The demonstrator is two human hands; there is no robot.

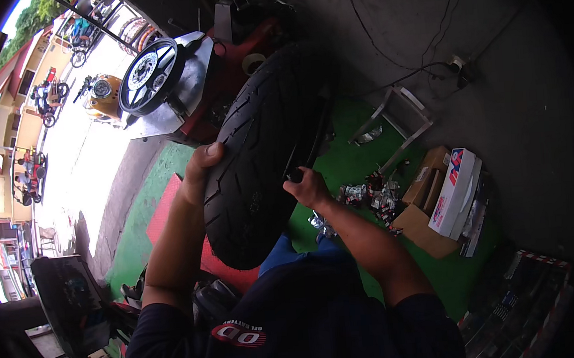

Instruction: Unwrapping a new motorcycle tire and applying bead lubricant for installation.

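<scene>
A black motorcycle tyre [252, 155] with a grooved tread stands upright in front of my body, tilted to the right toward its far end. My left hand [204, 159] grips its left side, thumb on the tread and fingers hidden behind. On the other side, my right hand [307, 188] is closed around a dark part at the tyre's inner edge. Shadow makes it unclear whether a rim sits inside the tyre. Beyond it, a black alloy wheel [150, 77] with a brake disc lies on the metal top of a red machine [251, 45].
A metal stool frame [399, 121] stands to the right on the green floor [338, 149]. Crumpled silver wrappers [378, 196], cardboard [427, 229] and a white box [456, 192] lie nearer. A red mat [166, 211] is left, a yellow motorcycle [103, 99] outside.
</scene>
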